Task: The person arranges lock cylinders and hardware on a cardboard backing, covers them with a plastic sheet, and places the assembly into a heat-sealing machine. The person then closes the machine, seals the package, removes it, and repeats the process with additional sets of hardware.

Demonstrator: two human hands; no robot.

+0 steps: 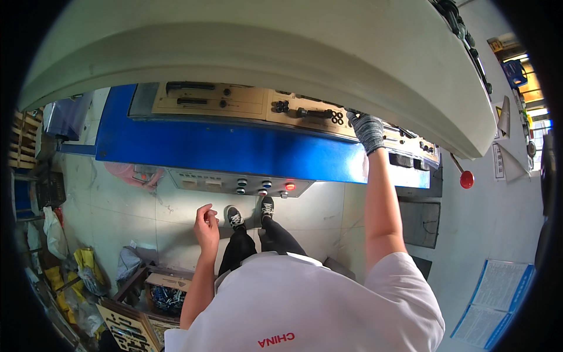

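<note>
Right hand (grey knit glove) is at the tan backing board, under the lip of the cream hood. Fingertips partly hidden there; can't tell if they grip anything. Key relation: four black rings lie just left of those fingers, on the board; black cylindrical part sits farther left, long axis roughly left-right, along the board. More black parts right of the fingers. Blue surface carries it all, its front edge nearer the body than the fingers. Left hand, bare, well apart, lower left, below the control panel; fingers loosely curled, can't tell if holding anything. Right hand clearly nearer.
</note>
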